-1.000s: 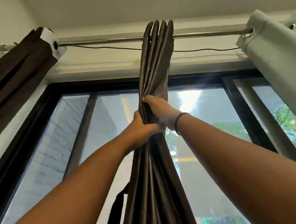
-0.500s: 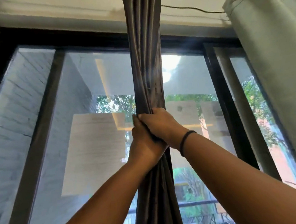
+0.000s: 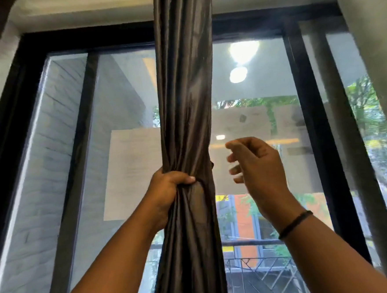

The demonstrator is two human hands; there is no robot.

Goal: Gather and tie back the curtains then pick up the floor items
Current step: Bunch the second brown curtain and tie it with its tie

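Left hand (image 3: pixel 165 189) clenched round gathered curtain (image 3: pixel 186 101). Right hand (image 3: pixel 256 164) released, just beside. Glossy dark satin, bunched in vertical folds.

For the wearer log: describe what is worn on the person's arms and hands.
Both forearms are bare, with no sleeves in view. The right wrist carries a thin dark braided band. The left hand and right hand wear no gloves and no visible rings.

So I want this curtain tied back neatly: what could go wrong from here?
Only the left hand grips the bunched brown curtain; the right hand is off it with fingers loose. One grip may let folds slip out and the bundle spread. No tie-back shows in view, so reaching for one might mean loosening that hold. Pulling down hard could also strain the fabric above.
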